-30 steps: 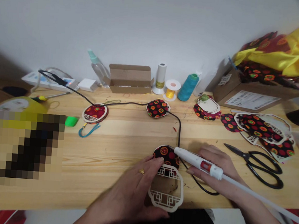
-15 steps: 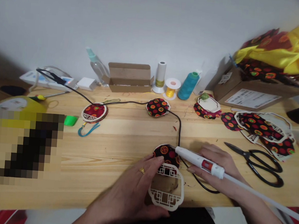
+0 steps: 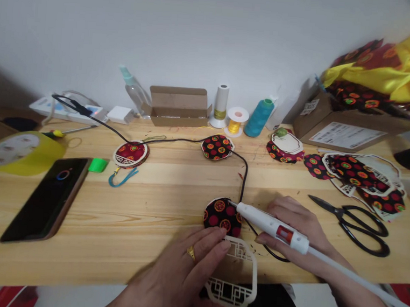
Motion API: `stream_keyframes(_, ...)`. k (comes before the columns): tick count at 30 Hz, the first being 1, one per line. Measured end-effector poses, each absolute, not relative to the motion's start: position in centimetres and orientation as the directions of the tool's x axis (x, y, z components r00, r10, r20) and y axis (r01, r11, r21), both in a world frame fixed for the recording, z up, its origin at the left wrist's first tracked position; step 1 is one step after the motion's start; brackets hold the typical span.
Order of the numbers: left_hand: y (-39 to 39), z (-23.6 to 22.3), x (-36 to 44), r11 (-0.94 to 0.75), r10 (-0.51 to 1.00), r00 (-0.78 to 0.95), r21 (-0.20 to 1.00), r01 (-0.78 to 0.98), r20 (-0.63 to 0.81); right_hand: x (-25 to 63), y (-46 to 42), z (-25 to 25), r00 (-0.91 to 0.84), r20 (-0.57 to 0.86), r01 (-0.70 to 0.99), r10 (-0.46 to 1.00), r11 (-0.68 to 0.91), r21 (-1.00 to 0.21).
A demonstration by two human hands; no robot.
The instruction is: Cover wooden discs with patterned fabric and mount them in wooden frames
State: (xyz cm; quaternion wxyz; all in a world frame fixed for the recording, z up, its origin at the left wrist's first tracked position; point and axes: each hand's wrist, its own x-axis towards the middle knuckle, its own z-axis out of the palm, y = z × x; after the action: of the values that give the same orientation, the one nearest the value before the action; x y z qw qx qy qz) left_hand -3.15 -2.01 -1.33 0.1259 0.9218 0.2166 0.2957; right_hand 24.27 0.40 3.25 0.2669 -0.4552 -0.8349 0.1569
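Note:
My left hand (image 3: 193, 260), with a ring on one finger, grips a pale lattice frame (image 3: 254, 274) that overhangs the table's near edge. Its fingertips also rest at the lower rim of a round piece covered in black-and-red patterned fabric (image 3: 221, 215). A white hot glue pen (image 3: 270, 223) is held in my right hand (image 3: 298, 225), its fingers closed around the barrel. The pen's metal tip points left at the fabric piece's upper right edge; contact is hard to make out. A long pale glue stick (image 3: 351, 273) runs out of its back end.
Black scissors (image 3: 347, 224) lie right of my right hand. A dark cord (image 3: 245, 175) loops across the table. Left are a phone (image 3: 47, 198) and yellow tape (image 3: 25, 152). Thread spools (image 3: 260, 117) and boxes (image 3: 347, 126) line the wall; more fabric pieces (image 3: 354, 173) lie at right.
The lattice frame has come down toward me and slightly right with my left hand. The fabric piece has shifted a little left and shows more; the pen tip has moved slightly left.

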Motion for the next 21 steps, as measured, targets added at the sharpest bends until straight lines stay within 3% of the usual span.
stream_keyframes(13,-1.7,-1.4,-2.5,-0.846,0.497,0.762,0.426,0.321,0.415,22.7,2.0,3.6,-0.637,0.246,0.570,0.731,0.661,-0.489)
stream_keyframes(21,-1.5,-0.8,-2.2,-0.853,0.491,0.760,0.411,0.321,0.425,21.8,2.4,2.9,-0.635,0.257,0.554,0.729,0.661,-0.506)
